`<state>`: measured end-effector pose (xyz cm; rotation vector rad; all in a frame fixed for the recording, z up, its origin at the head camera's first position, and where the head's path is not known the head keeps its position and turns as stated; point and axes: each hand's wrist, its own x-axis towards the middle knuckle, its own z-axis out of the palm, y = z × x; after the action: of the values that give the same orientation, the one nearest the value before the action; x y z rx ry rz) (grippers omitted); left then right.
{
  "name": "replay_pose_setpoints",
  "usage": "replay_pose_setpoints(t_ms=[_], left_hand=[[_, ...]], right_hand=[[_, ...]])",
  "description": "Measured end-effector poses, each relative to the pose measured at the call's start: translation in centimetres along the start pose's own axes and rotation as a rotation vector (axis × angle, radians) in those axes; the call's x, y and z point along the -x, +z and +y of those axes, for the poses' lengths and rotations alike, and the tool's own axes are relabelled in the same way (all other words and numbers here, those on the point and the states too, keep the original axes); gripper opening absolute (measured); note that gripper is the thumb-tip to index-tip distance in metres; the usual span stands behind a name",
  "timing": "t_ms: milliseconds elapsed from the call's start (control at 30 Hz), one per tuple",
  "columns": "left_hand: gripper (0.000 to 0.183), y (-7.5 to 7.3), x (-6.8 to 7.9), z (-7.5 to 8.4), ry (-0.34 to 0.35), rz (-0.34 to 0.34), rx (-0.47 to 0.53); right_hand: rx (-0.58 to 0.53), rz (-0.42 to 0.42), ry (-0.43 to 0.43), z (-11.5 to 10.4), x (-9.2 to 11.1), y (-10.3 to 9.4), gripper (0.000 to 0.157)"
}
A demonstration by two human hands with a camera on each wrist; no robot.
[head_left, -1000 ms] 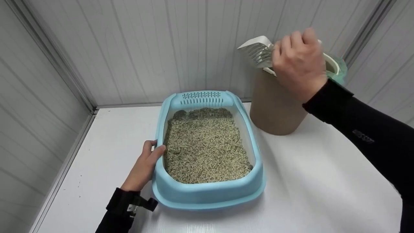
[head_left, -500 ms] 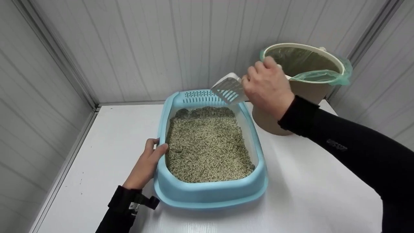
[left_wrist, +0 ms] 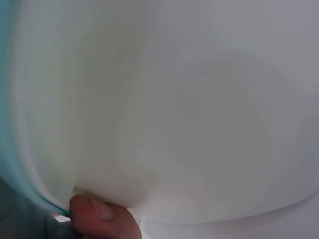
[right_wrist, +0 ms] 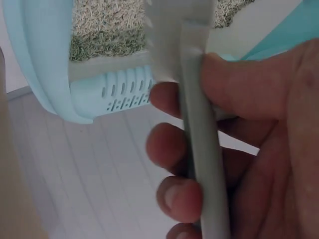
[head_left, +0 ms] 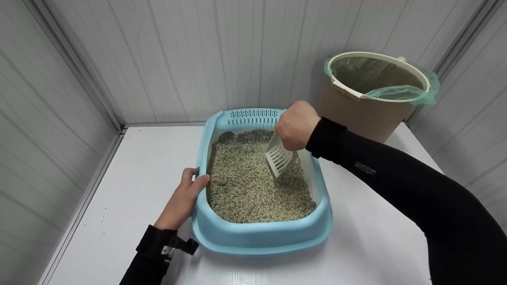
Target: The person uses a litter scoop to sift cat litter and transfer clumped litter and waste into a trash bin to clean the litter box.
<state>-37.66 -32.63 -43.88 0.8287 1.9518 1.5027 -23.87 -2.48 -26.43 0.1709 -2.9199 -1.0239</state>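
Observation:
A light-blue litter box [head_left: 261, 239] holds beige pellet litter [head_left: 241, 190], with darker clumps [head_left: 253, 136] along its far end. My left hand [head_left: 178, 204] grips the box's left rim, thumb over the edge. In the left wrist view a fingertip [left_wrist: 102, 216] shows low beside the box's pale surface. A white slotted litter scoop [head_left: 279, 159] hangs head-down over the right half of the litter, its lower edge right at the surface. My right hand [head_left: 297, 126] holds it above the box's far right rim. Fingers and thumb wrap its handle [right_wrist: 204, 144] in the right wrist view.
Behind the box at right stands a brown bin [head_left: 356, 114] with a cream rim and a green plastic liner [head_left: 396, 93] folded over it. Ribbed panel walls [head_left: 170, 67] close off the white table [head_left: 154, 154] on three sides. Dark specks dot the table at left.
My right hand has brought the scoop from beside the bin's mouth down and left over the litter, turning its head downward. The left hand keeps its grip on the rim.

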Motion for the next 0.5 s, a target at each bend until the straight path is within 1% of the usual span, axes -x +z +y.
replay_pose_setpoints(t_ms=[67, 167, 267, 367, 500], left_hand=[[0.058, 0.0, 0.0, 0.0, -0.002, 0.001, 0.001], [0.058, 0.0, 0.1, 0.1, -0.005, 0.005, 0.003], [0.058, 0.0, 0.1, 0.1, -0.009, 0.005, 0.004], [0.059, 0.1, 0.0, 0.1, -0.012, 0.001, 0.005], [0.06, 0.2, 0.1, 0.1, -0.012, 0.008, 0.01]], right_hand=[[0.012, -0.084, 0.026, -0.2, -0.4, -0.4, 0.048], [0.026, -0.185, 0.043, -0.8, -1.1, -0.6, 0.049], [0.027, -0.226, 0.038, -1.7, -1.7, -0.6, 0.05], [0.028, -0.247, 0.034, -2.6, -2.4, -0.4, 0.05], [0.043, -0.247, 0.029, -3.6, -3.3, 0.2, 0.051]])
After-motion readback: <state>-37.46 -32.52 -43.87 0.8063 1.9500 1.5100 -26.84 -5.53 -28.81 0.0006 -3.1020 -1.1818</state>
